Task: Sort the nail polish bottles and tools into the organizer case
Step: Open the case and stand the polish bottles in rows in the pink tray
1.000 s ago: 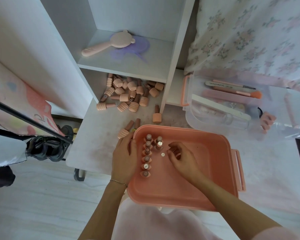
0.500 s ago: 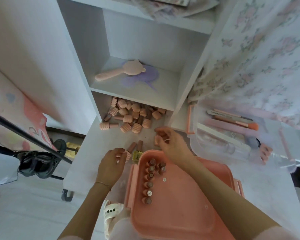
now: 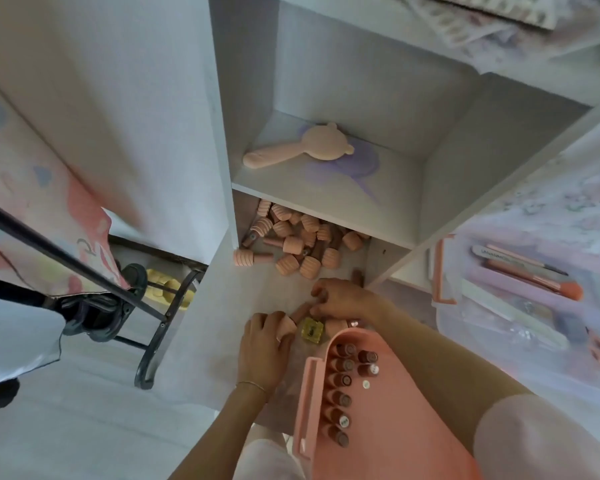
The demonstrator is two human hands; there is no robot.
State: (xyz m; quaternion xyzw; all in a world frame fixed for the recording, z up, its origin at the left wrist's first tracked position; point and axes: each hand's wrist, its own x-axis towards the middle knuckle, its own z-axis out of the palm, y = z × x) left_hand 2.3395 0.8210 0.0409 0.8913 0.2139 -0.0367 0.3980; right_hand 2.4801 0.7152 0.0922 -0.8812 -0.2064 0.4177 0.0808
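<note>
The pink organizer case (image 3: 388,441) lies at the lower right, with several nail polish bottles (image 3: 341,380) standing in a row along its left wall. A peach-capped bottle (image 3: 288,323) lies on the white shelf board just beyond the case. My left hand (image 3: 262,346) grips its ribbed cap. My right hand (image 3: 343,299) pinches its darker body end with curled fingers. Beside it lie a small yellow item (image 3: 313,330) and another bottle (image 3: 336,325). A pile of loose peach-capped bottles (image 3: 291,239) fills the low shelf opening.
A clear lid (image 3: 499,344) at the right holds brushes and nail files (image 3: 530,278). A pink hand mirror (image 3: 302,147) lies on the upper shelf. A dark metal stand (image 3: 160,327) and shoes are on the floor at the left.
My head has leaned forward and the case shifted lower right in view. My right hand left the case for the table beyond it; both hands now meet on one lying bottle.
</note>
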